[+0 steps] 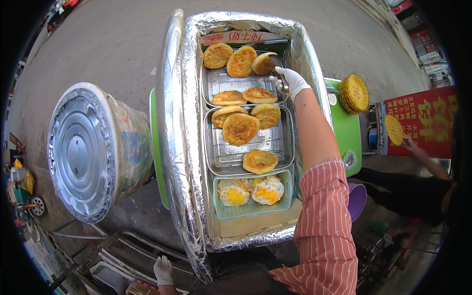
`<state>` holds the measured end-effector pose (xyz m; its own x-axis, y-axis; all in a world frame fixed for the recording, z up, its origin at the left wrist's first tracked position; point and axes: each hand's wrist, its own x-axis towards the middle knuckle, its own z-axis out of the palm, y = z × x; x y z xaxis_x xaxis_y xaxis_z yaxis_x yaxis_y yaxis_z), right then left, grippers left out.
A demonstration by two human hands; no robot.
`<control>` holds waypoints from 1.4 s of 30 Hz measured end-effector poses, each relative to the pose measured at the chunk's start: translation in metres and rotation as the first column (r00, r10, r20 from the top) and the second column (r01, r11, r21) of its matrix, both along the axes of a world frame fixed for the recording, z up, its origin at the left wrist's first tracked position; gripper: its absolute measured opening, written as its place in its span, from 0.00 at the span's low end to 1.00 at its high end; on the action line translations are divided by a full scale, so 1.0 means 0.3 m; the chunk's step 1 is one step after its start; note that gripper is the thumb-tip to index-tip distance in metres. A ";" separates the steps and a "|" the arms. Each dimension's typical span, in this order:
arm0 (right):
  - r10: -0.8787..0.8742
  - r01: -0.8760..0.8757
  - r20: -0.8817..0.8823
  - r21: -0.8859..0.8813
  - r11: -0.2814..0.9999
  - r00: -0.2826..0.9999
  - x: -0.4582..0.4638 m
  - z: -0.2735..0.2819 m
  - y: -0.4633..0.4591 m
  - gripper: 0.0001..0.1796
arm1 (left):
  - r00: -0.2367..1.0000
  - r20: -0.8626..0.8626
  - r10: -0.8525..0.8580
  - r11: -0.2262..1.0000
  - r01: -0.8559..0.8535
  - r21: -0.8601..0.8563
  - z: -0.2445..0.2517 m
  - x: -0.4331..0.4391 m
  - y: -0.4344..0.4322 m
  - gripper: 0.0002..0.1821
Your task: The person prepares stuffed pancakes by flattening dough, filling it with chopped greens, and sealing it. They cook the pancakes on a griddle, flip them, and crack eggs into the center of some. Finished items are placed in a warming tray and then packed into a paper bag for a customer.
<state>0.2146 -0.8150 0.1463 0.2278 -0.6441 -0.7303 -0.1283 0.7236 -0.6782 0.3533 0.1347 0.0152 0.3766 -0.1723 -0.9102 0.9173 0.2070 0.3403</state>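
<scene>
My right hand (291,82), in a white glove, grips metal food tongs (283,78). Their dark jaw is against a browned flatbread (262,65), tilted in the far right corner of the upper wire-mesh tray (221,80). Other flatbreads (241,61) lie beside it and along that tray's near side. The lower mesh tray (217,162) carries several more flatbreads (240,129). Nearest me, a pale green plastic basket (252,214) contains fried eggs (268,190). My gloved left hand (163,270) is low at the left, outside the box; I see nothing in it, and its finger pose is unclear.
A foil-lined box (309,55) surrounds the trays, its foil-covered lid (171,110) upright along the left. A large lidded tub (81,151) stands farther left. Yellow woven baskets (353,94) sit stacked on a green table (348,136). Another person's hand (408,143) holds a yellow basket (394,130).
</scene>
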 end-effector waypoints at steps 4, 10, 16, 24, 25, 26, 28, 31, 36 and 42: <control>0.009 -0.011 -0.034 -0.061 0.998 0.999 -0.006 -0.027 -0.011 0.15 | 0.993 -0.073 0.094 0.987 -0.084 0.137 0.009 -0.006 -0.032 0.16; 0.127 -0.155 -0.196 -0.136 0.978 0.972 -0.046 -0.025 0.026 0.15 | 0.997 -0.034 0.073 0.982 -0.066 0.175 0.012 0.004 -0.017 0.21; 0.506 -0.697 -0.577 -0.163 0.698 0.641 -0.109 0.046 0.177 0.26 | 0.292 -0.765 0.574 0.305 -0.943 -0.131 -0.095 0.031 0.125 0.25; 0.383 -0.982 -0.909 -0.111 0.152 0.162 -0.135 0.103 0.355 0.29 | 0.577 -0.528 0.623 0.624 -0.774 -0.109 -0.047 0.020 0.024 0.19; 0.388 -0.984 -0.909 -0.103 0.147 0.153 -0.141 0.105 0.374 0.29 | 0.794 -0.314 0.520 0.824 -0.563 -0.059 -0.027 0.008 -0.010 0.19; 0.394 -0.985 -0.908 -0.095 0.142 0.144 -0.149 0.105 0.392 0.29 | 0.932 -0.136 0.335 0.940 -0.341 -0.021 -0.008 0.000 -0.037 0.18; 0.410 -0.984 -0.898 -0.114 0.134 0.160 -0.166 0.099 0.425 0.30 | 0.983 -0.050 0.176 0.978 -0.169 0.121 0.015 -0.009 -0.071 0.18; 0.421 -0.986 -0.894 -0.112 0.122 0.154 -0.195 0.082 0.464 0.31 | 0.996 -0.036 0.082 0.993 -0.079 0.087 0.016 -0.008 -0.065 0.19; 0.319 -0.994 -0.942 -0.086 0.066 0.103 -0.229 0.059 0.491 0.33 | 0.366 -0.663 0.653 0.377 -0.916 -0.134 0.005 0.016 -0.035 0.20; 0.338 -0.999 -0.941 0.037 0.025 -0.026 -0.206 0.047 0.452 0.31 | 0.996 -0.035 0.088 0.973 -0.078 0.218 0.088 -0.002 -0.188 0.19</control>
